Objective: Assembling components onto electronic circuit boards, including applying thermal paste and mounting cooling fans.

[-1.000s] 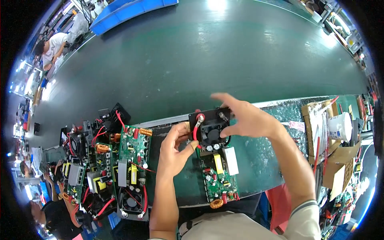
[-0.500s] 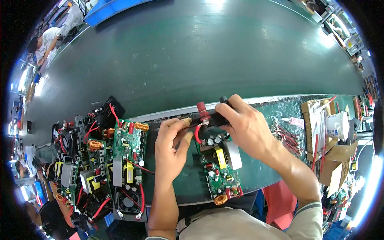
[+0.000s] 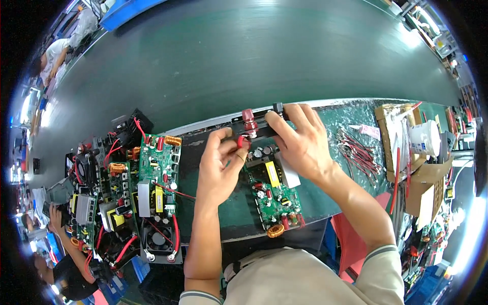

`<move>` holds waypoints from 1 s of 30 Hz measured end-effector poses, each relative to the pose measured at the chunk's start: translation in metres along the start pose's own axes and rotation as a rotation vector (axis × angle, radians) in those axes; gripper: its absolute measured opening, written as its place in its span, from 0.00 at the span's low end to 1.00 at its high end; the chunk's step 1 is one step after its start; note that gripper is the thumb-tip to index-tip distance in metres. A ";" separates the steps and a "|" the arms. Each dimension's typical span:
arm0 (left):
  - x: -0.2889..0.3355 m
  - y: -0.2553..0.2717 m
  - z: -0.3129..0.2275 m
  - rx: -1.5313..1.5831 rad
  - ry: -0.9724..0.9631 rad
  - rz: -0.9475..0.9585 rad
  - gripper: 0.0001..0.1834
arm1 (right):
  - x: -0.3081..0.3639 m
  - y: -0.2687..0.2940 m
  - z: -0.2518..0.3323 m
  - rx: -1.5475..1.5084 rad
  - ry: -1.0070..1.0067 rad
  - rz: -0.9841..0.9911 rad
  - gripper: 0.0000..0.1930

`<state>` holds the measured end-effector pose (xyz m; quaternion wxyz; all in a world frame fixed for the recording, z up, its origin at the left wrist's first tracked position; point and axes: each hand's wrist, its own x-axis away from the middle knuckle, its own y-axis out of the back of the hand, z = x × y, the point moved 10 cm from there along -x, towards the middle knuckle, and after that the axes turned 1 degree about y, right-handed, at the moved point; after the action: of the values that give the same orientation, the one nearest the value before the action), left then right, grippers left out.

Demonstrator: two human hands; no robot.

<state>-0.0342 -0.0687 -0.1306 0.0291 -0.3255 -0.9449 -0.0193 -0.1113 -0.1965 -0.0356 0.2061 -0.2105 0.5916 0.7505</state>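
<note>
In front of me a black panel (image 3: 263, 131) carries a red terminal post (image 3: 248, 117) and a black terminal post (image 3: 278, 108). My right hand (image 3: 305, 145) grips the panel's right part, fingers over the back edge beside the black post. Just below the red post, my left hand (image 3: 218, 165) pinches a thick red wire (image 3: 241, 141) between thumb and fingers; its end at the post is partly hidden. Nearer to me lies a green circuit board (image 3: 281, 203) with a yellow transformer, a silver heat sink and a copper coil.
Several similar boards (image 3: 158, 162) with fans and red wires crowd the left side. Thin red wires (image 3: 358, 155) lie right, by a cardboard box (image 3: 424, 195) and white tub (image 3: 424, 138). A blue bin (image 3: 129, 12) stands far left. Another person's arm (image 3: 71, 244) reaches in lower left.
My left fingers have moved from beside the panel's left end onto the red wire by the red post. My right hand still holds the panel. The whole view has shifted slightly.
</note>
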 end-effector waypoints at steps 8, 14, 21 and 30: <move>-0.011 -0.006 -0.034 0.017 -0.026 0.075 0.37 | 0.012 -0.002 0.003 -0.044 0.056 -0.013 0.20; -0.009 -0.007 -0.036 -0.032 -0.071 -0.009 0.21 | 0.008 -0.001 -0.003 -0.229 0.053 0.039 0.32; -0.001 -0.014 -0.037 0.102 -0.139 0.008 0.16 | 0.033 -0.056 -0.097 -1.356 -0.934 0.273 0.43; 0.007 -0.015 -0.036 0.010 -0.208 0.018 0.20 | 0.020 -0.123 -0.041 -1.809 -0.914 0.948 0.45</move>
<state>-0.0480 -0.0782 -0.0947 -0.0672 -0.3343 -0.9399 0.0196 -0.0556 -0.2087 -0.1541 -0.1319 0.2594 -0.2830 0.9139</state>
